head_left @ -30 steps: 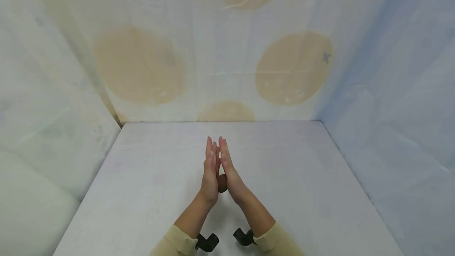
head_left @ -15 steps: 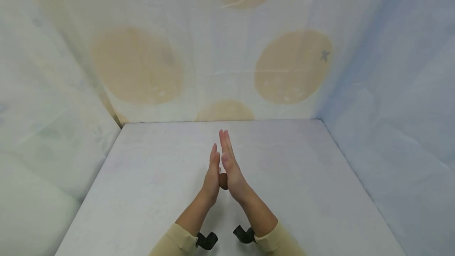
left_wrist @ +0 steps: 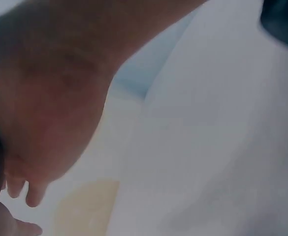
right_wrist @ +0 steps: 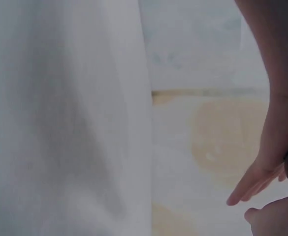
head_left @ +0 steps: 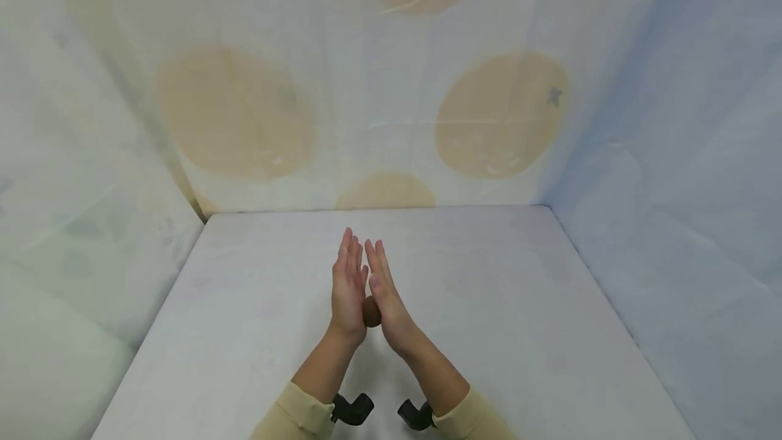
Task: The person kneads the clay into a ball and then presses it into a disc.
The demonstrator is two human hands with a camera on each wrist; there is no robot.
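a small brown ball (head_left: 370,312) is being pressed between the palms, low near the heels of both hands, above the tabletop (head_left: 519,331). left hand (head_left: 348,287) & right hand (head_left: 385,294) are being held together flat, fingers straight and pointing away from the person, not curled round it. ball is sitting equally w/ both hands; no long axis can be told. wrist views are showing it only as a dark edge.

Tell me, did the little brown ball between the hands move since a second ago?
Yes. The brown ball, pressed between the left hand and right hand, has drifted slightly left, judged against the table's back edge in the head view.
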